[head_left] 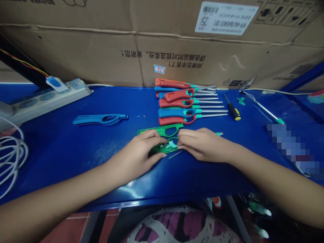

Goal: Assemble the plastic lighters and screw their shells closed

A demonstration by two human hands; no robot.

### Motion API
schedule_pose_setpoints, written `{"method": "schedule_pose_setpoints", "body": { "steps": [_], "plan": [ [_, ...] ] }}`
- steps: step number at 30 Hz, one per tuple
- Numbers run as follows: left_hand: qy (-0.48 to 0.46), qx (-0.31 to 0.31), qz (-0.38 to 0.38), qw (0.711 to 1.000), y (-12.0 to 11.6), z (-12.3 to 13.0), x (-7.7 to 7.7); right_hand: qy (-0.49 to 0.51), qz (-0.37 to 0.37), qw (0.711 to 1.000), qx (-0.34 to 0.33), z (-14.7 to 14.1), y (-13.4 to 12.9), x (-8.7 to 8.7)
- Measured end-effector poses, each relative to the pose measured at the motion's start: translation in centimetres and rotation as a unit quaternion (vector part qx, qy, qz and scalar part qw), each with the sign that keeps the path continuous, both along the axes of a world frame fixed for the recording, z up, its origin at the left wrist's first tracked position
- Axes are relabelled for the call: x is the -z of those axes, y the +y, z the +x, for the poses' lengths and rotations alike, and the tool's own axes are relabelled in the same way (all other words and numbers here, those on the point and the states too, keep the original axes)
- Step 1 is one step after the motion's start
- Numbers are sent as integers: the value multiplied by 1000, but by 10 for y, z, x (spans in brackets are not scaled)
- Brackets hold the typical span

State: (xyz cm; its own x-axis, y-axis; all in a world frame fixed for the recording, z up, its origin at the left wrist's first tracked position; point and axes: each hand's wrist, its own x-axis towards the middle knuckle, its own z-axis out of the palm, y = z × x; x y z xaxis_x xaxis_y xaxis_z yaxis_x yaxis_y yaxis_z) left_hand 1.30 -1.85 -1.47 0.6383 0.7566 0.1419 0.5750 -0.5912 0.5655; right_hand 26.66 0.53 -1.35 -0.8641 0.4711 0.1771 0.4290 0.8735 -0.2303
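An opened green gas lighter shell (pixel 164 149) lies on the blue table in front of me, with small inner parts and a teal trigger (pixel 173 144) showing. My left hand (pixel 149 145) is closed around its rear end, thumb below and fingers above. My right hand (pixel 202 144) pinches at its front end by the trigger; the fingertips partly hide what they grip. A metal tip pokes out beyond the right hand. Just behind the left fingers lies the other green shell half (pixel 162 130). A thin clear tube (pixel 175 154) lies below the shell.
Several red, blue and orange lighters (pixel 177 112) are stacked behind my hands. A blue lighter body (pixel 100 119) lies left, near two tiny pins. A screwdriver (pixel 234 111), teal piece (pixel 241 101) and metal lighter rod (pixel 265 109) lie right. A power strip (pixel 40 98) and cardboard box (pixel 101 44) border the table.
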Motion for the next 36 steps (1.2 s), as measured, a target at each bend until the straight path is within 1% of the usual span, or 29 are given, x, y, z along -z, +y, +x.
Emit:
{"method": "schedule_pose_setpoints", "body": {
  "steps": [6, 12, 21, 24, 27, 30, 32, 34, 36],
  "plan": [
    [-24, -10, -29, 999, 1, 0, 1, 9, 18, 1000, -1, 1, -1, 0],
    [-20, -4, -23, 1000, 0, 1, 1, 3, -13, 1000, -6, 0, 0, -2],
    [-7, -15, -16, 1000, -1, 1, 2, -25, -6, 1000, -11, -1, -3, -4],
    [-6, -16, -13, 1000, -1, 1, 2, -19, -16, 1000, -7, -1, -3, -4],
    [-12, -20, -15, 1000, -1, 2, 1, 14, -51, 999, 8, -2, -2, -3],
    [-23, -28, -19, 999, -2, 2, 1, 70, -124, 989, 28, -2, -1, -1],
    [-20, -22, -11, 999, -2, 2, 2, 106, -170, 979, 47, -3, 1, -1],
    [-15, -11, 2, 1000, -2, 2, 3, 124, -194, 970, 78, -4, 2, -2],
    [-18, -8, 6, 1000, -3, 1, 3, 126, -203, 965, 106, -4, 2, -2]
  ]
}}
